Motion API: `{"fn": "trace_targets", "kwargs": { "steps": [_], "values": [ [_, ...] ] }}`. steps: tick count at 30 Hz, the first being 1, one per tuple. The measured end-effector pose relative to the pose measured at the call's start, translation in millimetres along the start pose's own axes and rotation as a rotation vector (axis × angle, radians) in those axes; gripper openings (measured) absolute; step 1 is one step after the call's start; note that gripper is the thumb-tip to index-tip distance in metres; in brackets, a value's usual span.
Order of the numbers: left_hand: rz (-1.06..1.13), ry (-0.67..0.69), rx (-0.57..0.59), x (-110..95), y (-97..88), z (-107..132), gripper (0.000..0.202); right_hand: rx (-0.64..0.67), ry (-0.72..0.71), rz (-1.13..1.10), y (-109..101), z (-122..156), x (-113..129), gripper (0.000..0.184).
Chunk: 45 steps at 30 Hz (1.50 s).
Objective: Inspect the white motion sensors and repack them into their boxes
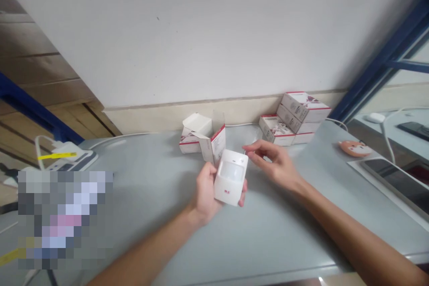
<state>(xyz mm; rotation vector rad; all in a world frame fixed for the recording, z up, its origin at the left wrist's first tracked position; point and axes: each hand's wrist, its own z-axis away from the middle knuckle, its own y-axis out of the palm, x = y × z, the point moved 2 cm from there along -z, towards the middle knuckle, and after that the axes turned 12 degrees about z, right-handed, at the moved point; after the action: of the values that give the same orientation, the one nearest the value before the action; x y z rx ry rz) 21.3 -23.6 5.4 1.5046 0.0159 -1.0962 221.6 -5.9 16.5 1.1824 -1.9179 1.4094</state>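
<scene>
A white motion sensor (231, 178) with a pale curved lens window and a small red logo faces me, tilted slightly. My left hand (205, 190) is wrapped round it, thumb on its left edge and fingertips showing at the right. Thumb and forefinger of my right hand (273, 163) are pinched together just off the sensor's upper right corner. A thin, short rod (244, 153) shows between that corner and the pinch; it looks like an antenna, too small to be sure. Behind the sensor stands an opened white and red box (214, 143) with raised flaps.
Another opened box (190, 144) lies beside it. Several closed boxes (295, 118) are stacked against the wall. On the right sit an orange animal-faced object (355, 148) and a dark-screened tablet-like device (398, 178). A power strip (75, 161) with cables is at left, near a blurred-out area.
</scene>
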Motion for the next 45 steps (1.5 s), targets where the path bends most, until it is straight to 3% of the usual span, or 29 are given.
{"fn": "trace_targets", "kwargs": {
  "steps": [4, 7, 10, 13, 15, 20, 23, 27, 31, 35, 39, 45],
  "values": [
    [-0.010, -0.023, -0.010, 5, 0.3, -2, 0.051, -0.017, -0.151, 0.225, -10, -5, 5, 0.017],
    [-0.026, 0.011, -0.028, 7, 0.7, -1, 0.051, -0.067, -0.118, 0.474, -20, -7, 7, 0.023],
    [-0.061, 0.085, -0.072, 4, 1.8, 2, 0.048, 0.054, -0.083, 0.556, -21, -3, 8, 0.034],
    [-0.083, 0.152, -0.104, 1, 2.5, 4, 0.045, 0.197, -0.171, 0.579, -15, 3, 8, 0.042],
    [-0.090, 0.165, -0.100, 2, 2.7, 4, 0.043, 0.218, -0.208, 0.599, -8, 5, 4, 0.045],
    [-0.110, 0.148, -0.096, 3, 0.9, 3, 0.046, 0.136, -0.181, 0.667, -2, -3, -12, 0.026],
    [-0.102, 0.147, -0.106, 3, -0.5, 3, 0.048, -0.082, -0.107, 0.531, -17, -13, -13, 0.017],
    [-0.092, 0.143, -0.102, 0, 0.2, 2, 0.047, -0.450, -0.012, 0.121, -47, -21, -15, 0.016],
    [-0.102, 0.124, -0.087, -3, 2.0, 2, 0.046, -0.628, 0.140, -0.378, -66, -25, -29, 0.018],
    [-0.119, 0.106, -0.053, -4, 1.7, 3, 0.045, -0.627, 0.252, -0.478, -68, -26, -40, 0.014],
    [-0.141, 0.083, -0.010, -1, 0.0, 3, 0.042, -0.590, 0.344, -0.503, -56, -25, -40, 0.019],
    [-0.150, 0.035, 0.059, 0, -3.2, -1, 0.046, -0.480, 0.365, -0.578, -36, -23, -28, 0.020]
  ]
}}
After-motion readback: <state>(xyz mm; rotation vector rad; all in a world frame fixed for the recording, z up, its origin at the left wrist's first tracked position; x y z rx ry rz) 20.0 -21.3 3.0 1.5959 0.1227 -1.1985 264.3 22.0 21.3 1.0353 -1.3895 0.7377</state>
